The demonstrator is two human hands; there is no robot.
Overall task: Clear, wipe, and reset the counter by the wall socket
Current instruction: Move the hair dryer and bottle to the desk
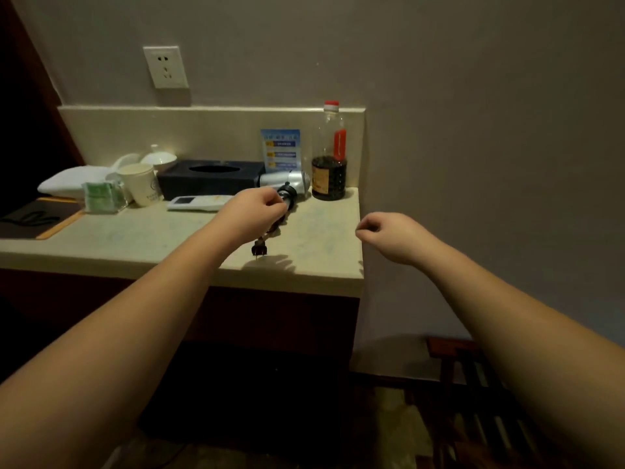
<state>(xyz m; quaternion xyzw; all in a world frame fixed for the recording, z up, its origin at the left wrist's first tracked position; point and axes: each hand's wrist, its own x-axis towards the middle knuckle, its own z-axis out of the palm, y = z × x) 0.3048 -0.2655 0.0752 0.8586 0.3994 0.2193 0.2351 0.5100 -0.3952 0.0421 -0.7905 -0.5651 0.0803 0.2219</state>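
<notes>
Both hands reach out. Left hand (252,206) grips the hair dryer (291,184) handle on the desk (135,238), far right, near the bottle (329,157). Right hand (382,231) hangs loosely curled, holding nothing. Lift the dryer slowly so its dangling plug (259,249) doesn't snag.

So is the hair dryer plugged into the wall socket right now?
No. The plug lies on the counter below the left hand, and the wall socket has nothing in it.
</notes>
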